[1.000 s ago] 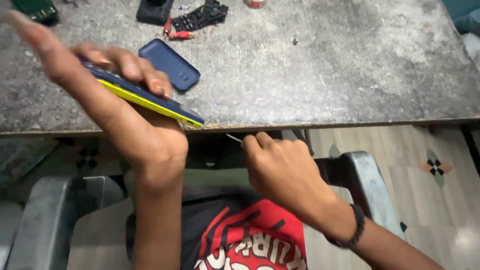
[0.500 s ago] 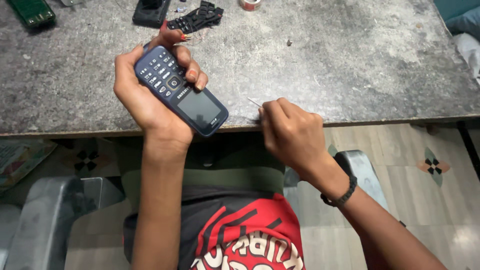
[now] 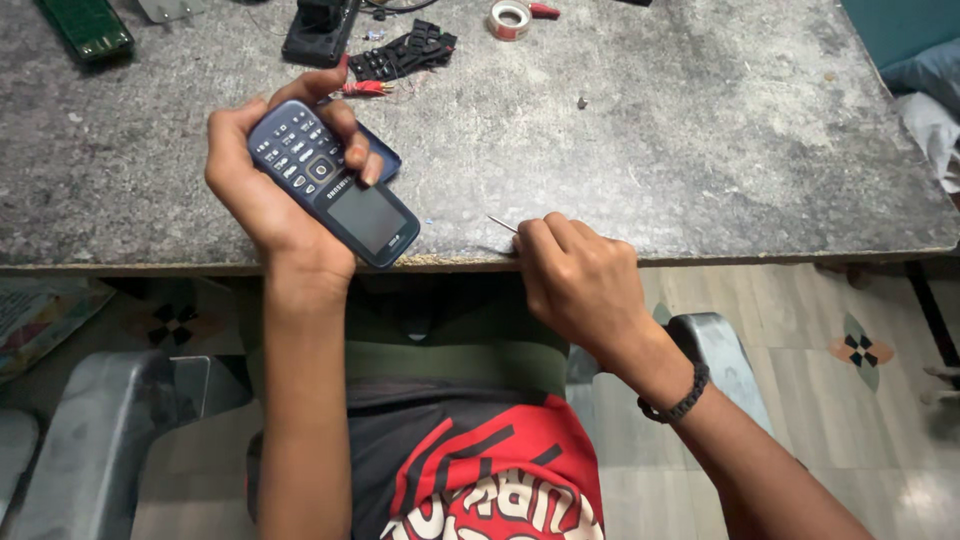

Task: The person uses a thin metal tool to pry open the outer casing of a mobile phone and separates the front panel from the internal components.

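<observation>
Dark-blue keypad phone (image 3: 335, 185) is lying face-up in the left hand (image 3: 265, 190), fingers curling around it above the grey stone table (image 3: 700, 150) edge. Right hand (image 3: 575, 280) is pinching 1 thin metal pin (image 3: 502, 224), fist closed. Black keypad mat (image 3: 400, 55) and tape roll (image 3: 510, 18) are lying well beyond.

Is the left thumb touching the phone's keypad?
Touching. Head view: left hand grips the dark blue keypad phone, thumb tip pressed flat beside its round centre key.

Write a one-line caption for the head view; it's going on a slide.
Left hand holds a dark blue keypad phone over a grey stone table; right hand pinches a thin metal pin.
</observation>
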